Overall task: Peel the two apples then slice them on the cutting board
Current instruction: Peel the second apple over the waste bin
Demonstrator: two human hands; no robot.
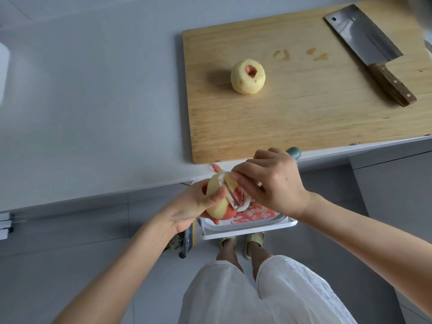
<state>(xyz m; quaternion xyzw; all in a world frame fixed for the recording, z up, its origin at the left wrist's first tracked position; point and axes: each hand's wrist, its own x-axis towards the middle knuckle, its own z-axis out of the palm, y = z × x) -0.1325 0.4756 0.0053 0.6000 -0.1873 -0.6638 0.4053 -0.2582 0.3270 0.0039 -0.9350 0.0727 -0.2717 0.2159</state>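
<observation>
Gripping apple in curled left hand, pressed peeler against it with right hand, fingers clamped round handle; held both above bin.

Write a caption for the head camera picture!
The left hand holds a half-peeled apple, right hand holds a peeler against it; a peeled apple and cleaver lie on the board.

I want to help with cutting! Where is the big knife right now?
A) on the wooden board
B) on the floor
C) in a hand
A: the cleaver lies on the cutting board; the left hand holds a half-peeled apple, the right hand a peeler.
</observation>
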